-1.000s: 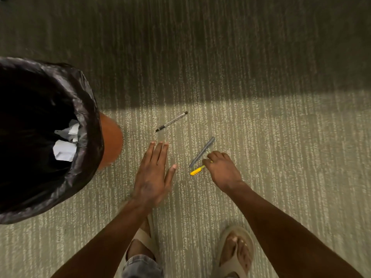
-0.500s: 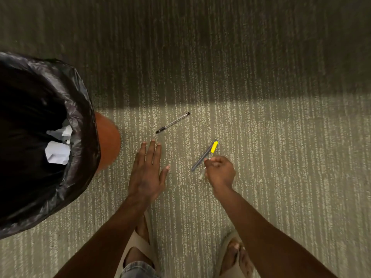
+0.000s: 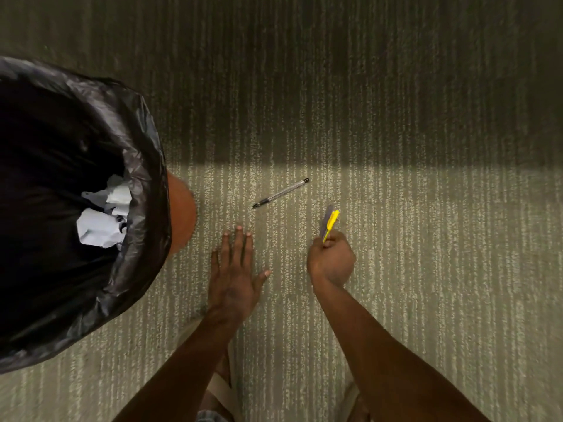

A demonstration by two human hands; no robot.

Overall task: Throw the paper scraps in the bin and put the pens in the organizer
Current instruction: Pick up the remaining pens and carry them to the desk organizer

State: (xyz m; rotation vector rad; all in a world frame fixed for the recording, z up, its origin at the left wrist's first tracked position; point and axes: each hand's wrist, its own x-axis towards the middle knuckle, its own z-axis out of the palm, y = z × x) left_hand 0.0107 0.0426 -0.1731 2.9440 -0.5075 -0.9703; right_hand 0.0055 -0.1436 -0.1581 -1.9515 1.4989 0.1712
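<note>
At the far left stands a round orange bin lined with a glossy black plastic bag (image 3: 143, 166), well to the left of both hands. Inside it, against the right side of the liner, lie crumpled white paper scraps (image 3: 102, 220).

Next comes the left hand (image 3: 234, 278), spread flat with fingers apart and palm down on the pale striped carpet (image 3: 426, 269); it holds nothing, and its fingertips point away from the person. Just beyond those fingertips and a little to the right, a clear-barrelled ballpoint pen with black tip and black end cap (image 3: 281, 193) lies slantwise on the carpet, touching neither hand.

Further right, the right hand (image 3: 331, 263) is curled into a fist, closed around two pens at once: a bright yellow pen (image 3: 331, 222) and a grey pen (image 3: 326, 219) pressed alongside it. Both stick out from the top of the fist, tilted slightly right, their lower ends hidden inside the grip.

At the bottom edge, beneath the forearms, beige sandals (image 3: 224, 388) show on the person's feet.
</note>
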